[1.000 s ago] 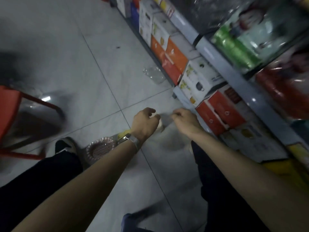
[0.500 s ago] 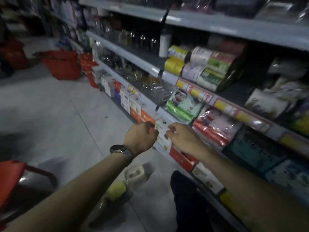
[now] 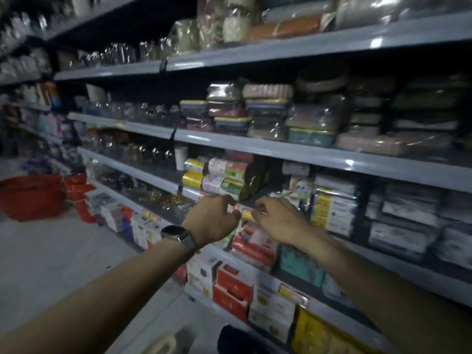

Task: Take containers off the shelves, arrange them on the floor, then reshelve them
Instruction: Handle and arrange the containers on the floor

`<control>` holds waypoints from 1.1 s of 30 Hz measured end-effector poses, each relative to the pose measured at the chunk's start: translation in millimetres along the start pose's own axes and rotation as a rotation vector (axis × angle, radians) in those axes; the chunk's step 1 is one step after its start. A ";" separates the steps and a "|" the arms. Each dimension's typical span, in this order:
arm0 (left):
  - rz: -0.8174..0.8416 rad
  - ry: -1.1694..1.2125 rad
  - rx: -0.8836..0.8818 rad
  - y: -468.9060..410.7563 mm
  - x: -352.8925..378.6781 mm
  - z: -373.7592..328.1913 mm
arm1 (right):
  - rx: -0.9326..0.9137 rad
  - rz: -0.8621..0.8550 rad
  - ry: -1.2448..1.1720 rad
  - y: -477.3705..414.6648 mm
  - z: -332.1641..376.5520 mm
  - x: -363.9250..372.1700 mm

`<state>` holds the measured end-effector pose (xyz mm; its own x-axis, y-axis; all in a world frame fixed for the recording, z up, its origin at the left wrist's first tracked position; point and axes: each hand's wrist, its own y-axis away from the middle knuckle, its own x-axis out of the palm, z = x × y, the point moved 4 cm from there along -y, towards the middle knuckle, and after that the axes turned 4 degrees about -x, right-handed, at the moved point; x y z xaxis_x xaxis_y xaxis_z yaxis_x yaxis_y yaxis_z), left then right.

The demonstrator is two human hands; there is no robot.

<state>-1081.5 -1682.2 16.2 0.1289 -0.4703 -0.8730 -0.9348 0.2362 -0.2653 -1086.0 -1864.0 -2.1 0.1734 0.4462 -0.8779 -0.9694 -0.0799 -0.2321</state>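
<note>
Dim aisle, smeared picture: plenty here that can't be read.
Dead centre, the left hand (image 3: 212, 221) and right hand (image 3: 278, 218) curl in close together, fingertips tucked behind knuckles. Whether either pinches anything, can't tell. Between them the small red-and-yellow price labels (image 3: 246, 213) are a blur, no figures legible. At eleven o'clock of the hands, the green-and-pink labelled rolls (image 3: 224, 175) carry print too soft to read. Nine o'clock, the round red plastic basket (image 3: 30, 195) is sliced by the picture's edge. Six o'clock, a cream plastic container (image 3: 161, 344) shows only its top, cut off below. Five o'clock, a glossy yellow packet (image 3: 314, 333) runs off the bottom. Up at twelve, clear-wrapped bundles (image 3: 229, 19) lose their tops.
</note>
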 end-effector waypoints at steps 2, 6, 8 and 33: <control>-0.018 -0.024 0.072 -4.0 -8.7 -34.3 | 0.006 -0.065 0.028 13.9 -13.9 -33.0; -0.013 -0.062 0.145 -14.6 -21.5 -98.1 | 0.024 -0.164 0.110 42.9 -42.2 -92.6; -0.010 -0.051 0.198 -18.1 -23.4 -131.2 | 0.037 -0.214 0.135 59.8 -57.3 -123.4; 0.099 0.318 0.509 -51.9 42.8 -438.8 | 0.247 -0.701 0.602 212.1 -227.1 -357.9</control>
<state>-1172.7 -2087.7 172.1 -0.1286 -0.6378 -0.7594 -0.6513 0.6318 -0.4203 -1314.2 -2243.0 167.7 0.7217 -0.2178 -0.6570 -0.6086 0.2526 -0.7522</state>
